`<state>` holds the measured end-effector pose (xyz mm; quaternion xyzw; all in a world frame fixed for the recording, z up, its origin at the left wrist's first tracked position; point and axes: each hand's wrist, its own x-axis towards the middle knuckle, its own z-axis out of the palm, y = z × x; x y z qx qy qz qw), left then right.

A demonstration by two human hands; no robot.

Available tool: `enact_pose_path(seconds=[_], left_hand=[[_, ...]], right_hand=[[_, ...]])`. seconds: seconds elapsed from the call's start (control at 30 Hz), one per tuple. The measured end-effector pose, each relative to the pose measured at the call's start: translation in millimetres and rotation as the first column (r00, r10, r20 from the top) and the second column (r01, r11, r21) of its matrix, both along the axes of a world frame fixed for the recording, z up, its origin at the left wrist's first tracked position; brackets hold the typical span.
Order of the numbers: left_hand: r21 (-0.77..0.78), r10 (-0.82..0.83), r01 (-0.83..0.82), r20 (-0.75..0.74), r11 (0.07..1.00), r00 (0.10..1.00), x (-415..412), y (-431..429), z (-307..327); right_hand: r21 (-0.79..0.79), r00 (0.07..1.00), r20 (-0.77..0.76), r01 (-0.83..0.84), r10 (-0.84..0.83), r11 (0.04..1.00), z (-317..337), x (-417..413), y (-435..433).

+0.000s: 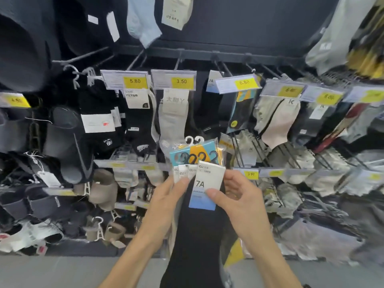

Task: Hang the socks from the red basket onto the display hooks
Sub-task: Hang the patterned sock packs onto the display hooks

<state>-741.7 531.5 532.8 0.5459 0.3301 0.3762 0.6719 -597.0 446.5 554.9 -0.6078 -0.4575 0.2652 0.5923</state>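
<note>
I hold a fanned bundle of sock packs [196,161] in front of the display wall. The front pair is black socks [197,235] with a white and blue "7A" card [205,188]. Behind it sit more white cards and a blue and orange packet with small plastic hangers on top. My left hand [166,196] grips the bundle from the left, thumb on the cards. My right hand [239,196] pinches the "7A" card with thumb and fingers. Display hooks [178,59] stick out from a dark rail above. The red basket is not in view.
Rows of hung socks fill the wall, with yellow price tags such as 5.80 [135,81], 3.50 [181,81] and 6.80 [244,82]. A matching "7A" pair [212,84] hangs at upper centre. Dark slippers [68,142] hang at the left. Grey floor [62,273] lies below.
</note>
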Motion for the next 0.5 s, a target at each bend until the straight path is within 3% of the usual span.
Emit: enact_pose_path(seconds=[0.23, 0.4, 0.5], left_hand=[[0.014, 0.098, -0.098, -0.016, 0.995, 0.995, 76, 48, 2], [0.008, 0.179, -0.179, -0.055, 0.984, 0.982, 121, 87, 4], [-0.026, 0.286, -0.289, -0.078, 0.957, 0.955, 126, 108, -1]], right_hand=[[-0.009, 0.999, 0.036, -0.035, 0.035, 0.999, -9, 72, 56], [-0.043, 0.976, -0.183, -0.131, 0.121, 0.990, -12, 136, 102], [0.003, 0.952, -0.306, 0.012, -0.010, 1.000, -9, 175, 135]])
